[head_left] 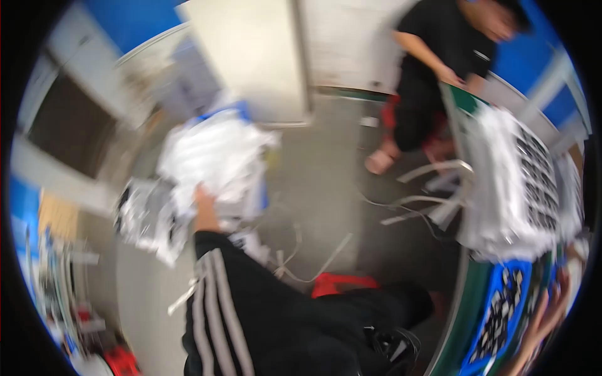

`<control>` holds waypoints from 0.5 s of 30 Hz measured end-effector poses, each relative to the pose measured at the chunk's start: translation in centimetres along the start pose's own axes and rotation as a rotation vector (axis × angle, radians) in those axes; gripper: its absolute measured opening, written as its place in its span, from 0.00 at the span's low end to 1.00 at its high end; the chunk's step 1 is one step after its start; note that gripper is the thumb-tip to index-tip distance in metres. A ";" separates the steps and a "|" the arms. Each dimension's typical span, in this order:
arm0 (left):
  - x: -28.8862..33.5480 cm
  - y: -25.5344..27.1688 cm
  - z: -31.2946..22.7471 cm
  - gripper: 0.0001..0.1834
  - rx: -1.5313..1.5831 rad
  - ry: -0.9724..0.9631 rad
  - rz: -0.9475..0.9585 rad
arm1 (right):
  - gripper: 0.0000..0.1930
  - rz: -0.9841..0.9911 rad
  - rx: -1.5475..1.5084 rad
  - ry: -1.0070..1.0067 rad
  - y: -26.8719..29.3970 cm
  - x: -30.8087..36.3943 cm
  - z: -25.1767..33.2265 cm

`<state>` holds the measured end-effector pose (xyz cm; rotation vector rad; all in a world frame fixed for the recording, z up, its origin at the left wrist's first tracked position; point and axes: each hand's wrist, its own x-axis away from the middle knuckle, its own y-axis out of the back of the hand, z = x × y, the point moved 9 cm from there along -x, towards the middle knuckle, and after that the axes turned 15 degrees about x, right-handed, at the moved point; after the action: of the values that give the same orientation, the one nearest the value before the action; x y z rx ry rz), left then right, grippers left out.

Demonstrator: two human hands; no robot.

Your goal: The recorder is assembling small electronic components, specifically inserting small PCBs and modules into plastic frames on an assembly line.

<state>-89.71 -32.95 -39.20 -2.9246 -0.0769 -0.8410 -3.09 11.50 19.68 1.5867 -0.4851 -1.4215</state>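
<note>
The picture is blurred by motion. My left hand (204, 205), in a black sleeve with white stripes, reaches down onto a heap of white plastic packets (216, 153) piled in a blue crate (233, 111) on the floor. Its fingers are buried in the heap, so its grip is hidden. At the lower right edge, my right hand (544, 316) shows as a blur beside a blue crate of black-and-white packets (501, 310) on a green table (461, 319). I cannot tell whether it holds anything.
More packets (147, 216) lie on the grey floor left of the heap, with white straps (313, 260) strewn about. A tall stack of white packets (517, 182) fills the table's far side. Another person in black (433, 69) sits beyond it. A red stool (342, 283) stands under me.
</note>
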 end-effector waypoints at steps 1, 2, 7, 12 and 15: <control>-0.6 0.0 0.9 0.37 -0.128 -0.044 0.005 | 0.24 0.047 0.042 0.018 -0.4 -0.4 2.1; -0.2 -3.0 1.4 0.36 -0.243 -0.105 0.003 | 0.23 0.157 0.109 0.037 -1.9 -2.1 4.7; 2.2 -15.0 -3.0 0.31 -0.553 -0.603 -0.207 | 0.18 0.146 0.106 0.037 -6.8 -8.2 3.0; 23.2 -39.6 -7.4 0.12 -0.130 -0.774 0.697 | 0.19 0.051 0.158 -0.279 -10.0 -11.3 -10.1; 49.5 -47.2 -10.4 0.11 -0.094 -0.767 1.106 | 0.22 0.256 0.157 -0.336 -13.7 -14.2 -14.3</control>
<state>-56.88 13.91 -0.36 -2.5082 1.3557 0.4340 2.76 34.72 15.11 1.3498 -0.9830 -1.4821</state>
